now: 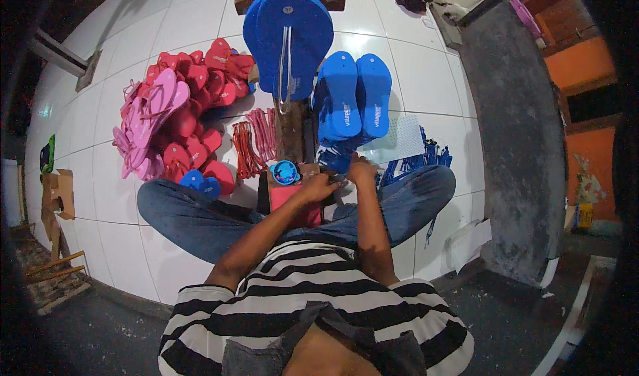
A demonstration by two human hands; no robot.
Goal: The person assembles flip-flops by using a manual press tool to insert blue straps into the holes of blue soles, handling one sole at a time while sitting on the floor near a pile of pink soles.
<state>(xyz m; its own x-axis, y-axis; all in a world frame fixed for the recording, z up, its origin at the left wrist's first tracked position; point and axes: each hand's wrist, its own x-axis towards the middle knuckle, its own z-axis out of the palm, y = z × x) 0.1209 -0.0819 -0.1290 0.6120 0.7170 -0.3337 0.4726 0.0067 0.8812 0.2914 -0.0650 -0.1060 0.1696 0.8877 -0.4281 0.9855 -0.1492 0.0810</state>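
Observation:
My left hand (319,187) and my right hand (361,170) are close together in front of my crossed legs. Both have their fingers drawn in; what they hold is too small to make out. Just beyond them lies a bundle of blue sandal straps (335,159). Behind the bundle stand two stacks of blue sandal soles (340,99). A wooden post (290,129) rises left of these, with more blue soles (266,43) at its top and a metal rod in front of them. By my left hand sits a small round blue tub (285,172).
Red sandals (183,124) and pink sandals (160,96) are heaped at the left, near red straps (246,149) and pink straps (263,131). At the right are a pale sheet (397,139) and more blue straps (431,156). A grey wall (506,136) bounds the tiled floor.

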